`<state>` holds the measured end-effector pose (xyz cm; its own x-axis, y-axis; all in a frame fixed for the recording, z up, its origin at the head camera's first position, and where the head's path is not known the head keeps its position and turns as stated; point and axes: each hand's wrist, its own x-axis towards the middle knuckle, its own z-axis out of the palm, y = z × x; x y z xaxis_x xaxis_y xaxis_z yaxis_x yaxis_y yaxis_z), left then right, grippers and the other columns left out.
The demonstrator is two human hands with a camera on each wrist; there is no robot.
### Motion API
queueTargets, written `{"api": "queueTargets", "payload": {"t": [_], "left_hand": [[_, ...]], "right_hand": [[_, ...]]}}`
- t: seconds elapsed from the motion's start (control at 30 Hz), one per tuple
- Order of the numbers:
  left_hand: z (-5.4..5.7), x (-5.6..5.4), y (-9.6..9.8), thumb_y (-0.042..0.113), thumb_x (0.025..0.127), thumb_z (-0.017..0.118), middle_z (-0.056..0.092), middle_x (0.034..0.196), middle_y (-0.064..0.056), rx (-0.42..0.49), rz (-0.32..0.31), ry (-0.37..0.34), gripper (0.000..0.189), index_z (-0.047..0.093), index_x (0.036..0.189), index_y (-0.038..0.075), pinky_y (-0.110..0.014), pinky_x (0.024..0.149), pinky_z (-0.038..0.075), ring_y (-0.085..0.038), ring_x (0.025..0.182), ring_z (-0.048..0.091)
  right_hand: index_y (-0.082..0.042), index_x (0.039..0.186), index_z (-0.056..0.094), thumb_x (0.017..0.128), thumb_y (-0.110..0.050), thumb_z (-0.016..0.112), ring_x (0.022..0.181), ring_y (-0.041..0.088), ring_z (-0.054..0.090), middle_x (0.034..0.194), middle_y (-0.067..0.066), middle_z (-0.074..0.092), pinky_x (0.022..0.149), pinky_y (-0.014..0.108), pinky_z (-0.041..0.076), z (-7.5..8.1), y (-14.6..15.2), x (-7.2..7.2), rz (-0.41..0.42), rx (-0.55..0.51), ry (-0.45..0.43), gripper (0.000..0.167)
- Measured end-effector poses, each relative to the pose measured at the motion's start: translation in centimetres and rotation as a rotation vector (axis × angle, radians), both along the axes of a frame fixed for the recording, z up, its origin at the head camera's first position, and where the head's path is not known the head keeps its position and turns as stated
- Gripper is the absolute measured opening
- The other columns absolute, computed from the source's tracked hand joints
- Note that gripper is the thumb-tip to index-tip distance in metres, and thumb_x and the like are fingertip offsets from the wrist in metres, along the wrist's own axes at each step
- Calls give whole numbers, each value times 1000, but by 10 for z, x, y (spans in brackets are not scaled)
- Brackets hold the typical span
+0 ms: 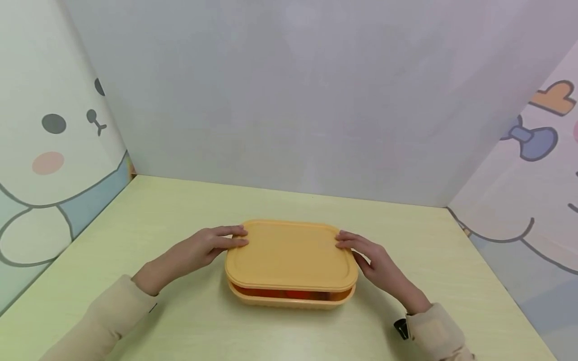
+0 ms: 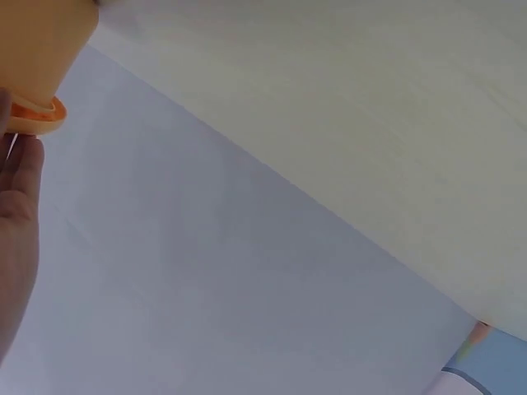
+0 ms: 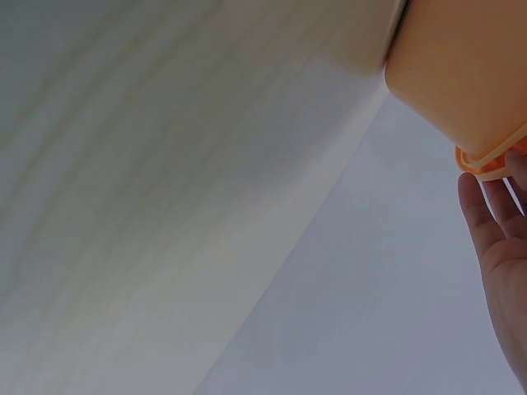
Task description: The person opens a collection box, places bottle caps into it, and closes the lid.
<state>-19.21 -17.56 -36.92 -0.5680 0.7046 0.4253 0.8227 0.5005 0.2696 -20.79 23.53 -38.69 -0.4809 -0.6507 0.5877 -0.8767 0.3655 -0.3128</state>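
A yellow-orange lid lies over a matching rectangular plastic box on the table. Along the near side the lid sits apart from the rim, and red things show through the gap; their kind is not clear. My left hand grips the lid's left edge, fingertips on top. At the opposite edge, my right hand holds the lid with its fingers on top and its thumb lower at the side. The right wrist view shows the lid's rim against the right fingertips; the left wrist view catches the left hand only partly.
The pale wood-grain table extends around the box. A grey-white wall stands behind it, with cartoon-printed panels on the left and right. A small black object sits by the right sleeve cuff.
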Motion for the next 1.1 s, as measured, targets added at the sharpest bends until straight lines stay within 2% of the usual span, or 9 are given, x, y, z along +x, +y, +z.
{"api": "queueTargets", "payload": {"t": [0.27,0.37,0.47,0.53,0.67,0.73,0.8,0.97,1.1], "left_hand": [[-3,3,0,-7,76,65,58,123,-5,-32,20,75,44,65,114,14,-30,83,52,-22,113,57],[-2,3,0,-14,75,61,58,124,-6,-35,14,80,48,64,115,13,-28,81,52,-23,113,56],[-1,3,2,-21,74,52,56,125,-7,-17,20,39,54,62,117,11,-27,79,51,-25,115,55],[-1,2,6,-19,78,48,55,128,-9,13,53,-19,51,60,120,8,-29,82,51,-25,117,53],[-3,0,15,7,92,49,48,135,-13,77,174,-158,38,48,130,1,-42,96,43,-29,125,46],[-4,-1,20,21,95,48,41,140,-16,79,223,-234,46,41,135,-2,-45,101,38,-31,128,41],[-5,-1,24,26,95,46,36,143,-18,59,252,-281,53,34,138,-3,-47,103,35,-32,131,37],[-6,1,28,20,94,48,34,144,-19,47,265,-309,54,31,139,-5,-47,103,36,-33,130,37],[-7,4,30,18,93,49,33,144,-18,24,279,-312,54,31,139,-5,-46,102,37,-32,129,39]], "right_hand": [[-7,107,63,73,27,49,121,24,49,120,12,57,99,8,33,1,1,2,-52,49,-64,51],[-7,108,62,75,27,45,121,25,49,121,12,57,101,10,32,1,0,2,-56,43,-80,50],[-7,111,61,81,19,48,120,26,49,122,11,56,103,11,30,1,-2,2,-74,39,-88,42],[-6,115,59,85,11,51,121,26,47,124,11,54,104,11,28,2,-5,2,-96,49,-97,35],[-4,130,47,92,-5,49,129,26,37,138,12,42,105,9,21,3,-14,4,-151,106,-202,38],[-4,137,38,94,-9,46,135,27,29,144,12,33,106,7,15,4,-18,5,-167,136,-277,44],[-6,141,30,95,-13,43,138,27,22,149,12,24,105,3,8,4,-21,7,-187,166,-342,48],[-7,145,21,98,-17,35,141,28,11,154,10,9,101,0,1,6,-21,14,-209,191,-457,50],[-9,146,17,100,-20,32,142,29,6,154,9,4,100,-1,0,5,-19,19,-210,203,-498,50]]}}
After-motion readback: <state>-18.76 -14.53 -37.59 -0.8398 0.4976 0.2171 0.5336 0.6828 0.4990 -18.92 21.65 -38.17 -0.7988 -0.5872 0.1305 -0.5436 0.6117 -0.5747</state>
